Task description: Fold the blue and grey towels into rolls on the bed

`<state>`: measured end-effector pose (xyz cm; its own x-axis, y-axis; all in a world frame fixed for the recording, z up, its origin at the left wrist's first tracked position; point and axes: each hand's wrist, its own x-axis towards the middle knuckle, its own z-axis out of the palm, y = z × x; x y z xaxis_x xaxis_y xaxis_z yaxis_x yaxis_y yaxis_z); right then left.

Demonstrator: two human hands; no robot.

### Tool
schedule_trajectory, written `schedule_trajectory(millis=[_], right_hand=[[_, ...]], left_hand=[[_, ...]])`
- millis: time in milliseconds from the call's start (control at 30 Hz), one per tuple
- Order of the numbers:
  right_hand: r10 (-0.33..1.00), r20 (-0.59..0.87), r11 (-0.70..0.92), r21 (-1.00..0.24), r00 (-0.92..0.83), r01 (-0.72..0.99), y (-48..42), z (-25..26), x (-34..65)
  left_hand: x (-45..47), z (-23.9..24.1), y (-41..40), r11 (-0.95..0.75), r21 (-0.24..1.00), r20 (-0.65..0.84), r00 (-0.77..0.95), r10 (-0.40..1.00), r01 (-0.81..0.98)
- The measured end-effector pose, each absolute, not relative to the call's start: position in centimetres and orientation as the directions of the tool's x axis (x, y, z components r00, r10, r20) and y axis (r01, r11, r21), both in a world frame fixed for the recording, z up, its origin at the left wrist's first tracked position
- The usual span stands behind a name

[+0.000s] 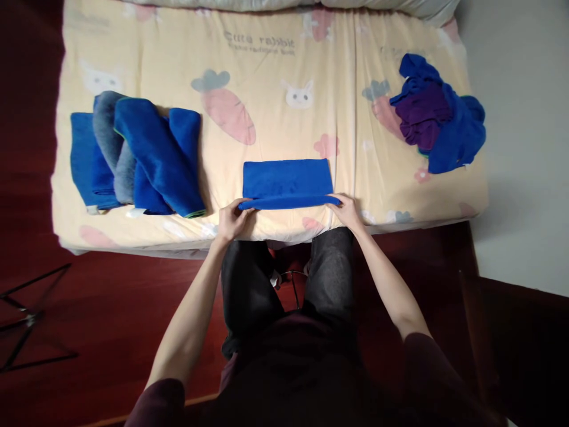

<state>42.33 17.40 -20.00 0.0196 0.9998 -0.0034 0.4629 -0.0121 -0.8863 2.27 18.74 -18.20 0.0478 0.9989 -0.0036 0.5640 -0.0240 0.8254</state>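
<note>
The folded blue towel (287, 182) lies at the bed's (275, 77) near edge — soft, light, limp. Left hand (232, 220) pinches its seven o'clock corner, right hand (348, 212) its five o'clock corner — good holds, each grip closed on cloth.

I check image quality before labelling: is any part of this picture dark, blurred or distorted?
Head view: the blue towel and both hands, left hand and right hand, are evenly lit and sharp; the floor at lower left is dim; the bed edges bow outward from wide-angle distortion, corners slightly blurred.
</note>
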Motion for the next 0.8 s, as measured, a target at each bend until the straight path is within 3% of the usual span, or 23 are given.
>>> schedule_trajectory(millis=[333,800], right_hand=[[0.996,-0.093,-0.082,-0.888,-0.003,0.453,16.3,-18.8,42.4],[0.995,-0.088,-0.098,-0.842,0.044,0.53,16.4,-17.3,41.2]], left_hand=[[1.1,-18.2,17.1,0.028,0.785,-0.051,0.02,0.999,0.618],[2.0,-17.9,17.2,0.104,0.752,-0.067,-0.081,0.994,0.651]])
